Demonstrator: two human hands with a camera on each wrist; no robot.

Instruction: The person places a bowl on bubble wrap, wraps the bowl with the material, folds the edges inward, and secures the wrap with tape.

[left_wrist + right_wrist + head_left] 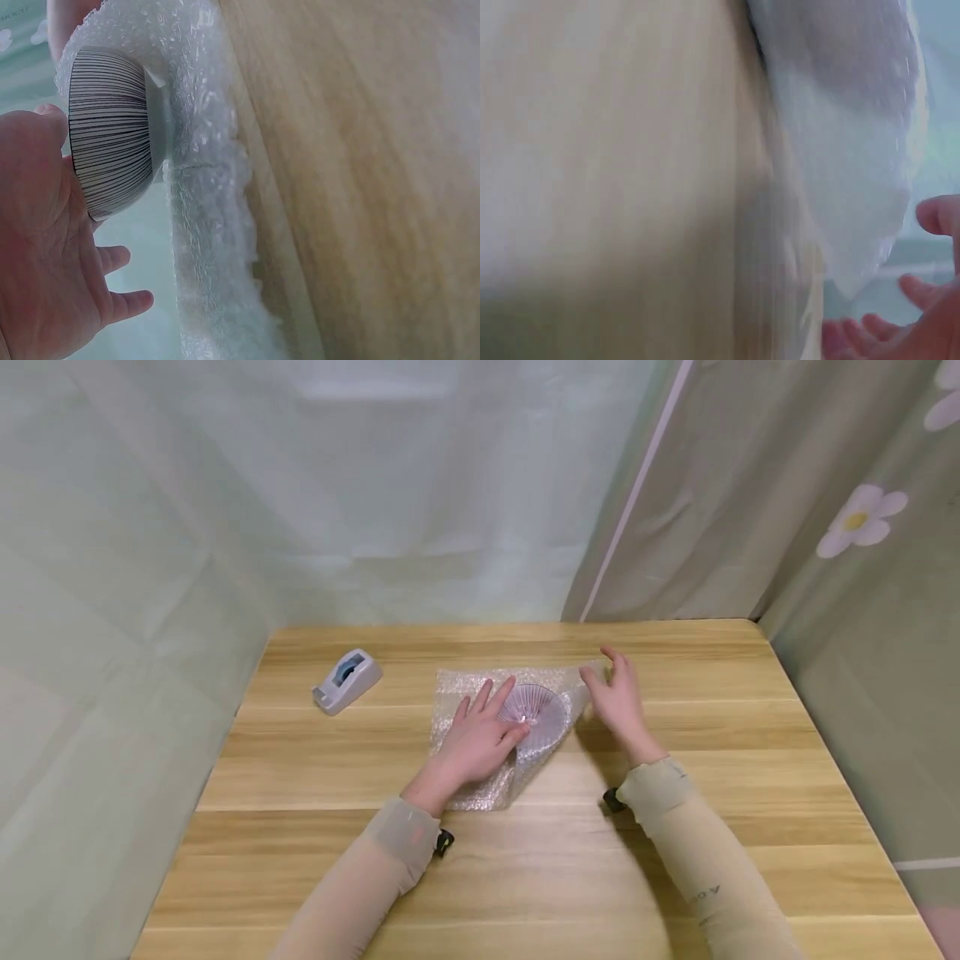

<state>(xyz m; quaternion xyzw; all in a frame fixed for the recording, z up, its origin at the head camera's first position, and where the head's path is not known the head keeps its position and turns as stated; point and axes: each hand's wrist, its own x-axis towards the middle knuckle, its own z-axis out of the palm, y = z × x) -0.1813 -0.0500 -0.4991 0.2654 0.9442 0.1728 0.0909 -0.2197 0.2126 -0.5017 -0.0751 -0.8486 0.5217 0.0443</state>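
A bowl [532, 703] with thin dark lines stands upright on a sheet of bubble wrap [450, 687]. In the left wrist view the bowl [112, 135] shows its striped outer side, its foot against the wrap [202, 112]. The left hand [480, 743] rests at the bowl's left rim, fingers spread and thumb reaching over it. Part of the wrap's right side is lifted and folded across the bowl. Beside the sheet's far right corner is the right hand [617, 697], thumb and fingers apart. The right wrist view shows a gap between its fingers [937, 214] and the wrap [847, 195].
A pale tape dispenser [348, 681] with a blue roll stands at the table's back left. The wooden table [300, 860] runs back to hanging curtains [450, 510]. A band with a black piece [444, 842] is on each wrist.
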